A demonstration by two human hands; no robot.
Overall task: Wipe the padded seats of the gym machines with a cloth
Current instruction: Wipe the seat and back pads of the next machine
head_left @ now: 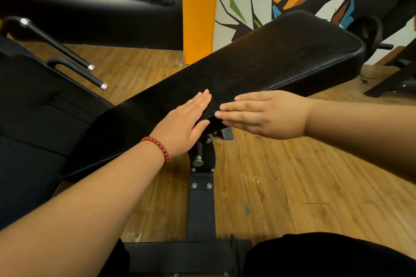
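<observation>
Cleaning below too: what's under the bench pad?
Under the pad: a black frame post with a pull pin and bolts, then wood floor. The pad covers where the post attaches.

1. Bench pad [258, 67]: long, black and padded, covered in slightly glossy vinyl. It has rounded corners and a piped seam along its near edge. It runs diagonally from the lower left of the frame to the upper right, with its far end tilted upward.
2. Second black pad [33, 108]: at the left edge of the frame, just beside the bench pad's lower end. It is dull and creased, and its outline is hard to make out.
</observation>
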